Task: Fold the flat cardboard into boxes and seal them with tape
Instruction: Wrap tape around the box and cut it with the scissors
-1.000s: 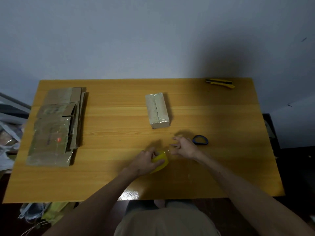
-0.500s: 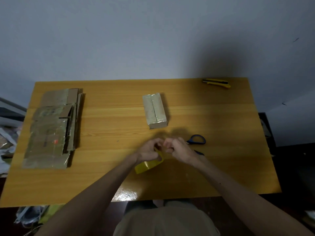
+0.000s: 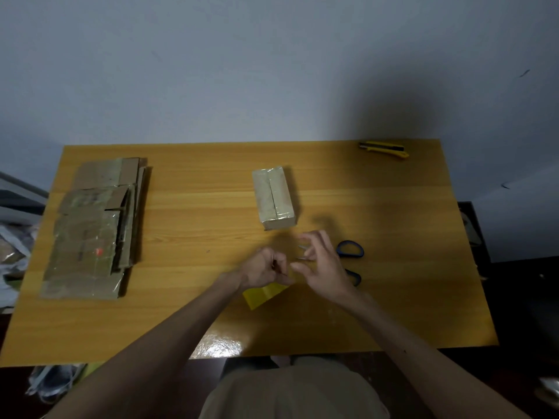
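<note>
Just below the centre of the frame, the left hand [image 3: 266,267] is curled around a yellow tape roll [image 3: 262,295] that sticks out beneath it. Beside it, the right hand [image 3: 322,264] hovers with loosely spread fingers over blue-handled scissors [image 3: 351,249], holding nothing. A taped box [image 3: 273,201] stands at the centre of the table [image 3: 408,237]. The flat cardboard stack [image 3: 93,228] lies at the left, and a yellow knife [image 3: 384,149] lies at the upper right.
</note>
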